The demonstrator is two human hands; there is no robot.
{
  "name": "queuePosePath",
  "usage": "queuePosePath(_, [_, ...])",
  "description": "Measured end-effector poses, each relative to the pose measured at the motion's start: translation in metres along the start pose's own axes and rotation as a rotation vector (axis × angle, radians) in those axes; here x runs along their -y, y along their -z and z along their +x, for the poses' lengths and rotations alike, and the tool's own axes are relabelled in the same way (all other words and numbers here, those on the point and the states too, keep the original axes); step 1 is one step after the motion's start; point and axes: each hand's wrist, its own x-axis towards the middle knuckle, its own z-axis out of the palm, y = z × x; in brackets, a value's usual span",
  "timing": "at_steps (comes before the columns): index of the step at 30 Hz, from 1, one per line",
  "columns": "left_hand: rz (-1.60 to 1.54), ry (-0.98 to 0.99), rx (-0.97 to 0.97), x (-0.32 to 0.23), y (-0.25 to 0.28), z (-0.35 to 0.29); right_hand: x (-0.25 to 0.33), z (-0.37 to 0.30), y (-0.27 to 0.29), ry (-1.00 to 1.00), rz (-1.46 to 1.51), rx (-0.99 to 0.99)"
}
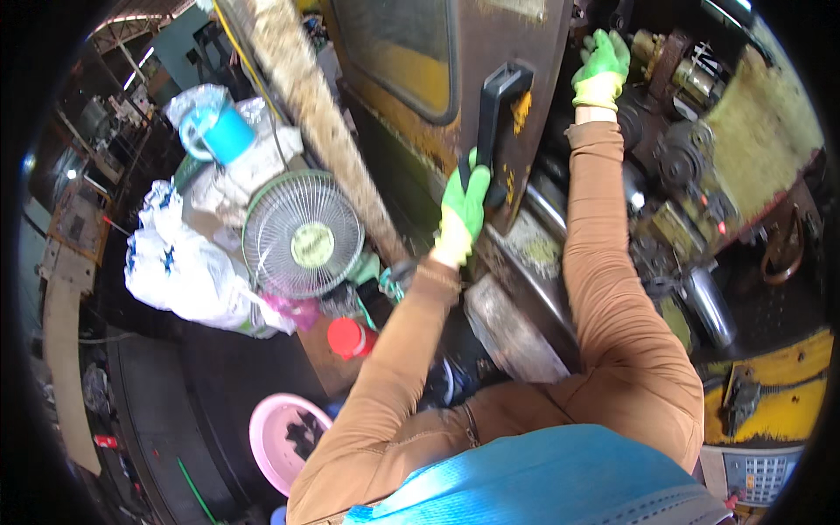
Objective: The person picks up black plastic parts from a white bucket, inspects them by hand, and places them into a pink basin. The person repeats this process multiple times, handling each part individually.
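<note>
My left hand (464, 210), in a green and yellow glove, is closed around the lower end of a long black handle (495, 109). That handle is fixed to a brown, worn metal door (547, 39) with a dark window (394, 48). Farther off to the right, my right hand (602, 68) wears a matching glove and reaches in among dark machine parts. Its fingers look curled, and whatever they hold is hidden. Beside that hand are a rusty bracket and a metal cylinder (700, 61).
On the left stand a round fan (302, 234), a light blue mug (216, 131), white plastic bags (188, 271) and a red-lidded container (348, 338). A pink basin (271, 437) lies low. A worn beam (302, 87) slants past the door. Shiny rods and a yellow panel (779, 385) are at right.
</note>
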Motion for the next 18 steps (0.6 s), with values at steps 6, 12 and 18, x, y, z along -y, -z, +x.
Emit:
queuePosePath(6, [-0.003,0.042,0.032,-0.014,-0.009,-0.085,0.104,-0.207,0.05,0.611,-0.461,0.33])
queuePosePath(12, [-0.092,0.531,0.028,-0.041,0.037,-0.31,0.107,-0.263,0.137,0.081,-0.548,0.506])
queuePosePath(18, [-0.232,0.531,-0.501,-0.048,0.081,-0.48,0.113,-0.25,0.198,-0.111,-0.711,0.76])
